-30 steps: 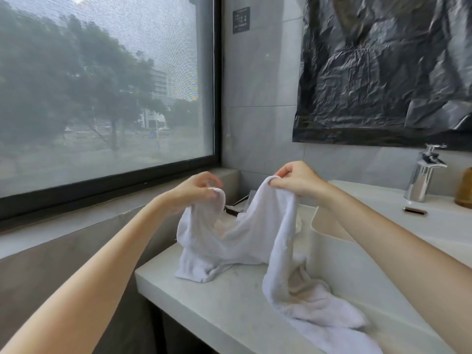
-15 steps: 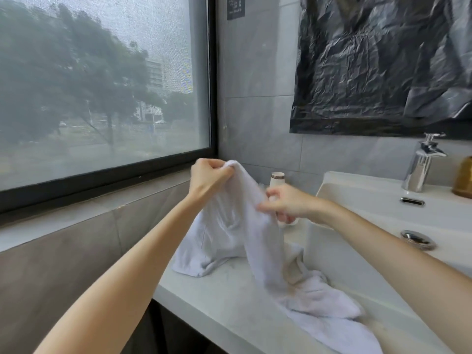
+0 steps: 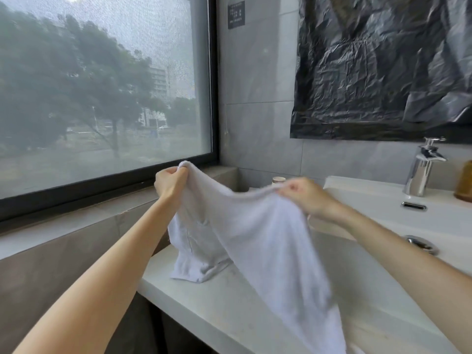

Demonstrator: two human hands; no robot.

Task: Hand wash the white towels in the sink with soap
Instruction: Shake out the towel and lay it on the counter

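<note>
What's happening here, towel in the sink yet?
Not yet. A person holds a white towel spread between both hands above the counter, beside the sink. The left hand has a grip on one upper corner and the right hand pinches the top edge. The towel's lower part rests on the counter. No water shows at the faucet.

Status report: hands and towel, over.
Left hand and right hand pinch top edge of white towel. Lower end on counter, not in sink yet. Small cup behind towel.
</note>
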